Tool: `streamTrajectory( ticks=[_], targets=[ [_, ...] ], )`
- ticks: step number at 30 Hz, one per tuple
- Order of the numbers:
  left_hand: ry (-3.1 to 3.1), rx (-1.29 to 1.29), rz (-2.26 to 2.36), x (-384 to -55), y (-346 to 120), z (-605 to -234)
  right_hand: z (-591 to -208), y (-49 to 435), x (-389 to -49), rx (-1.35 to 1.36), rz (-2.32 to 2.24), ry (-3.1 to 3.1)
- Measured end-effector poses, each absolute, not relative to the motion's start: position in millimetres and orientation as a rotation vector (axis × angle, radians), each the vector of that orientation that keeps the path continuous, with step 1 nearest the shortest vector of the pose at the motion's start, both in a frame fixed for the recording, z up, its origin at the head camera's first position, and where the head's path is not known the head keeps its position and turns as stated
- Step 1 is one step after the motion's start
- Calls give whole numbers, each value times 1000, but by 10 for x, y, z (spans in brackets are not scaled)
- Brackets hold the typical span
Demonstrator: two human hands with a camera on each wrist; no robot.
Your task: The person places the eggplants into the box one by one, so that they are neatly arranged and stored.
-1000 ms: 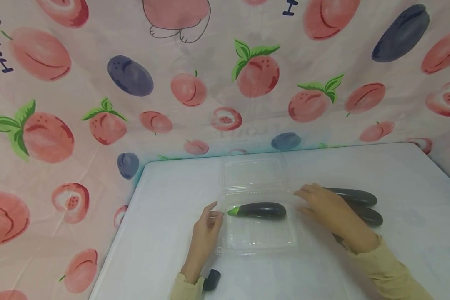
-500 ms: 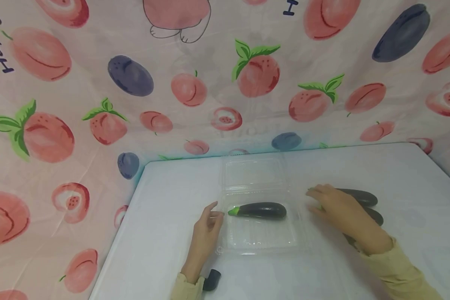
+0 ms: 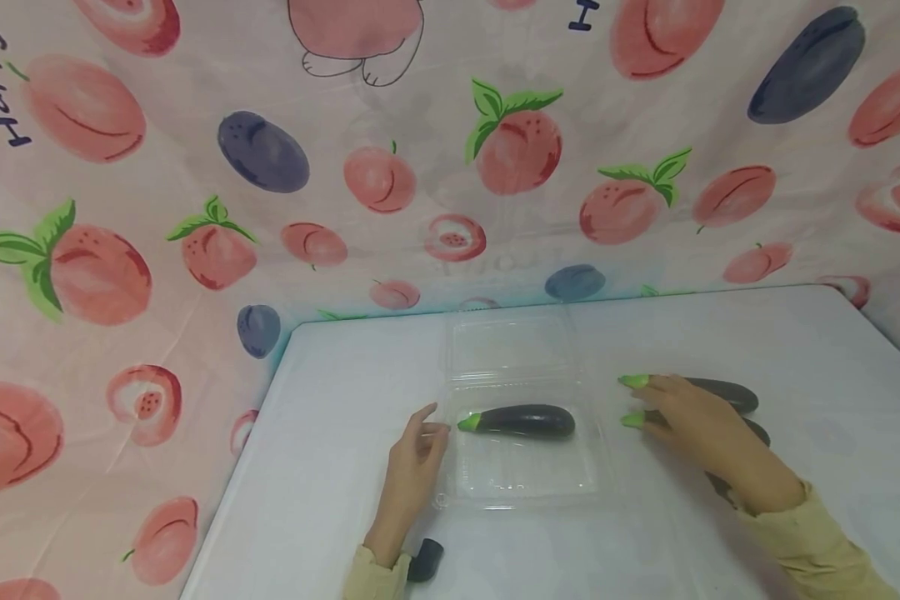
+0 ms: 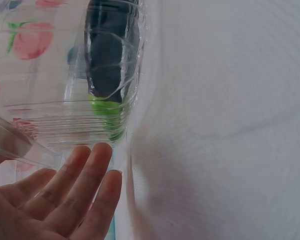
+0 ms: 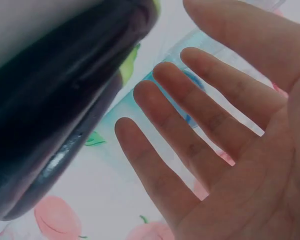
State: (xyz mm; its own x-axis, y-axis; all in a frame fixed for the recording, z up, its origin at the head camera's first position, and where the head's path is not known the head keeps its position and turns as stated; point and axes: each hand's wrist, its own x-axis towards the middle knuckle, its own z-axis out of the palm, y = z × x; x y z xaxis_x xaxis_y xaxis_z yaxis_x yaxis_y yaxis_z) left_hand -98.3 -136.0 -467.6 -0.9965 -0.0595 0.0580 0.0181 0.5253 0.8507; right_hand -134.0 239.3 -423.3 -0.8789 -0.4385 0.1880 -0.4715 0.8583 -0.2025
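An eggplant point(image 3: 525, 421) with a green stem end lies in the base of an opened clear plastic container point(image 3: 495, 500). Beside the container's left wall is my left hand point(image 3: 412, 467), its fingers extended and the fingertips right at the wall; the left wrist view shows part of the thumb point(image 4: 7, 142) behind clear plastic. Two more eggplants lie side by side at right, the far eggplant point(image 3: 731, 393) and the near eggplant point(image 3: 759, 431), stems toward the container. Over them is my right hand point(image 3: 708, 429), which covers their middles. The right wrist view shows its fingers point(image 5: 190, 142) spread, straight and holding nothing.
The container's lid point(image 3: 510, 346) lies folded back toward the far edge of the white table point(image 3: 330, 375). A fruit-printed cloth point(image 3: 382, 100) hangs behind the table and along its left. A small black object point(image 3: 425, 560) is by the left sleeve.
My right hand has moved right, away from the container and along the two eggplants, so their green stems now show. The left hand and the eggplant in the container have stayed put.
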Motion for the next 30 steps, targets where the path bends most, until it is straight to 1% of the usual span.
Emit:
streamTrajectory(
  ticks=[12, 30],
  targets=[
    [-2667, 44, -1499, -978, -1352, -4663, -4258, 2451, -1318, 726, 320, -2906],
    [-2672, 40, -1494, -976, -1358, -4668, -4400, 2474, -1346, 723, 265, -2936]
  ],
)
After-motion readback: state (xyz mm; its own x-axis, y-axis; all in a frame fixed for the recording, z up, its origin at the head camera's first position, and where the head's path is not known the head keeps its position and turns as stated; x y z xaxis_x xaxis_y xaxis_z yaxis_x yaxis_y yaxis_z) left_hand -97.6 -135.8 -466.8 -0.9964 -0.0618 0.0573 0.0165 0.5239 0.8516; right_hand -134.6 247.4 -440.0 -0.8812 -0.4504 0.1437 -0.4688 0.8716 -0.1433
